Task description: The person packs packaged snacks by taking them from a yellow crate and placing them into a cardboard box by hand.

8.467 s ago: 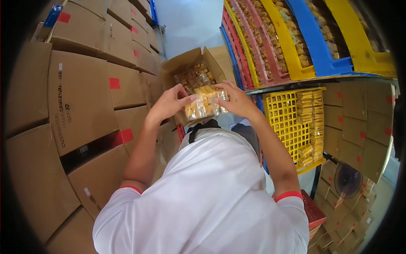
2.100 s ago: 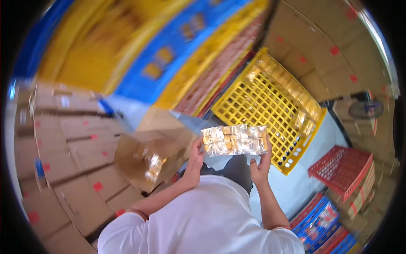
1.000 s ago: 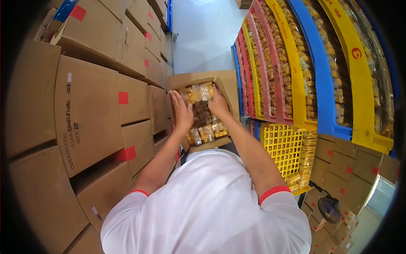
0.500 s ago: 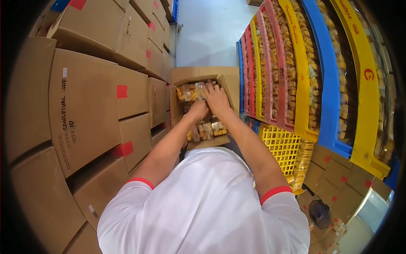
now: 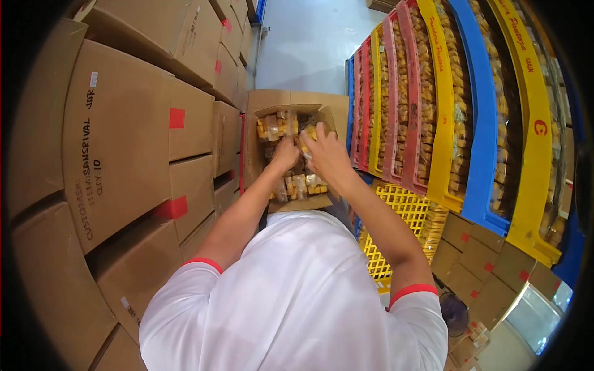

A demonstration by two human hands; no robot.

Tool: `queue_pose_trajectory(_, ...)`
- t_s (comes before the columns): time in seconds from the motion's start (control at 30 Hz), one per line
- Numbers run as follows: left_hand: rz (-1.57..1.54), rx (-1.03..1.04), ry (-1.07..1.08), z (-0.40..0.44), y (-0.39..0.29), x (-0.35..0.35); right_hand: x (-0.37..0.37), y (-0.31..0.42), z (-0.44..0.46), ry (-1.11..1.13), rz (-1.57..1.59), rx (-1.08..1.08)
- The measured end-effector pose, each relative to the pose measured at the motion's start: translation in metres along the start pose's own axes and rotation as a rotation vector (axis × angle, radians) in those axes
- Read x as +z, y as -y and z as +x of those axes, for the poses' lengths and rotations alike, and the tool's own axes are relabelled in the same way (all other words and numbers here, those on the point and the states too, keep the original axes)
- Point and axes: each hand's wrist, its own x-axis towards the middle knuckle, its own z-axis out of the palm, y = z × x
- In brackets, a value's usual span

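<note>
An open cardboard box (image 5: pixel 250 151) stands in front of me with clear packs of yellow-brown baked pieces inside. One row of packs (image 5: pixel 276 125) lies at its far left, and another row of packs (image 5: pixel 301 187) at the near side. My right hand (image 5: pixel 327 154) is closed around a clear pack (image 5: pixel 307 137) at the box's right side. My left hand (image 5: pixel 286 153) is inside the box, left of that pack, its fingers curled together. Whatever is in the left fingers is hidden.
Sealed cartons (image 5: pixel 117 136) with red tape are stacked along the left. Yellow, blue and red crates (image 5: pixel 473 111) full of packed goods rise on the right. A yellow crate (image 5: pixel 402 213) sits lower, by my right arm. More cartons (image 5: pixel 489 266) stand at the lower right.
My right hand has drawn back from the far row toward the box's right side, with a pack now visible in it. My left hand has shifted slightly left.
</note>
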Motion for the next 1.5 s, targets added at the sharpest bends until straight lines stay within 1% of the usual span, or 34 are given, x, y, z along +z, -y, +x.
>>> queue_pose_trajectory(0.03,-0.041,-0.073,0.052,-0.007,-0.011,-0.006,-0.007,-0.001,-0.005,0.046,0.043,0.027)
queue_pose_trajectory(0.07,-0.045,-0.071,0.051,-0.002,-0.004,-0.001,-0.013,-0.001,-0.007,0.09,0.087,0.055)
queue_pose_trajectory(0.1,-0.054,-0.026,-0.063,0.007,0.012,0.008,-0.017,0.0,-0.008,0.09,0.084,0.054)
queue_pose_trajectory(0.13,-0.063,0.019,-0.176,0.011,0.02,0.013,-0.021,0.002,-0.009,0.104,0.135,0.106)
queue_pose_trajectory(0.17,-0.064,0.02,-0.175,0.017,0.027,0.016,-0.024,0.003,-0.009,0.117,0.186,0.158)
queue_pose_trajectory(0.2,-0.08,0.027,-0.182,0.018,0.029,0.017,-0.025,0.004,-0.008,0.118,0.184,0.16)
queue_pose_trajectory(0.27,-0.097,0.034,-0.187,0.021,0.031,0.019,-0.026,0.004,-0.003,-0.033,0.209,0.24)
queue_pose_trajectory(0.3,-0.149,-0.03,-0.171,0.021,0.028,0.019,-0.025,0.002,0.0,-0.034,0.208,0.241)
queue_pose_trajectory(0.33,-0.2,-0.094,-0.153,0.022,0.025,0.018,-0.022,-0.001,0.004,-0.123,0.204,0.251)
queue_pose_trajectory(0.37,-0.197,-0.092,-0.15,0.022,0.023,0.016,-0.017,-0.002,0.005,-0.212,0.202,0.264)
queue_pose_trajectory(0.43,-0.932,-0.421,0.25,0.023,0.014,0.012,-0.009,0.0,0.007,-0.248,0.207,0.254)
queue_pose_trajectory(0.47,-0.932,-0.417,0.25,0.024,0.012,0.014,-0.005,0.001,0.009,-0.289,0.21,0.238)
queue_pose_trajectory(0.53,-1.306,-0.291,0.184,0.034,0.02,0.025,-0.005,0.007,0.006,-0.272,0.214,0.263)
queue_pose_trajectory(0.57,-1.309,-0.289,0.187,0.039,0.023,0.031,-0.004,0.009,0.005,-0.252,0.222,0.289)
queue_pose_trajectory(0.63,-1.659,-0.21,0.076,0.048,0.027,0.043,0.002,0.007,0.005,-0.259,0.254,0.3)
queue_pose_trajectory(0.67,-1.662,-0.214,0.083,0.05,0.034,0.045,0.006,0.007,0.003,-0.265,0.291,0.311)
queue_pose_trajectory(0.73,-1.865,-0.009,0.468,0.051,0.043,0.041,0.015,0.007,0.006,-0.269,0.307,0.303)
queue_pose_trajectory(0.77,-1.864,-0.008,0.472,0.053,0.041,0.045,0.02,0.007,0.008,-0.277,0.329,0.291)
queue_pose_trajectory(0.83,-1.712,-0.157,0.082,0.042,0.012,0.043,0.026,0.007,0.008,-0.267,0.341,0.278)
queue_pose_trajectory(0.9,-1.656,-0.188,0.076,0.042,0.003,0.038,0.031,0.008,0.002,-0.251,0.356,0.267)
queue_pose_trajectory(0.97,-1.606,-0.223,0.06,0.04,0.003,0.039,0.034,0.011,-0.005,-0.352,0.451,0.249)
queue_pose_trajectory(1.03,-1.543,-0.235,0.127,0.032,0.003,0.042,0.043,0.005,-0.009,-0.356,0.482,0.235)
queue_pose_trajectory(1.07,-1.545,-0.238,0.123,0.027,0.004,0.044,0.049,0.003,-0.012,-0.363,0.516,0.229)
queue_pose_trajectory(1.13,-1.701,-0.094,0.23,0.02,0.002,0.045,0.038,0.0,-0.002,-0.341,0.51,0.248)
queue_pose_trajectory(1.2,-1.742,-0.11,0.235,0.023,0.0,0.044,0.038,-0.007,0.013,-0.321,0.506,0.278)
queue_pose_trajectory(1.27,-1.788,-0.126,0.243,0.022,-0.002,0.046,0.046,-0.016,0.028,-0.326,0.442,0.283)
queue_pose_trajectory(1.33,-1.814,0.017,0.28,0.017,-0.005,0.044,0.05,-0.019,0.033,-0.32,0.426,0.261)
queue_pose_trajectory(1.4,-1.835,-0.017,0.277,0.021,-0.004,0.042,0.053,-0.013,0.03,-0.31,0.417,0.238)
queue_pose_trajectory(1.47,-1.865,-0.047,0.269,0.026,-0.001,0.044,0.054,-0.001,0.018,-0.283,0.104,0.114)
queue_pose_trajectory(1.5,-1.816,-0.072,0.271,0.021,-0.006,0.044,0.061,0.003,0.015,-0.277,0.106,0.107)
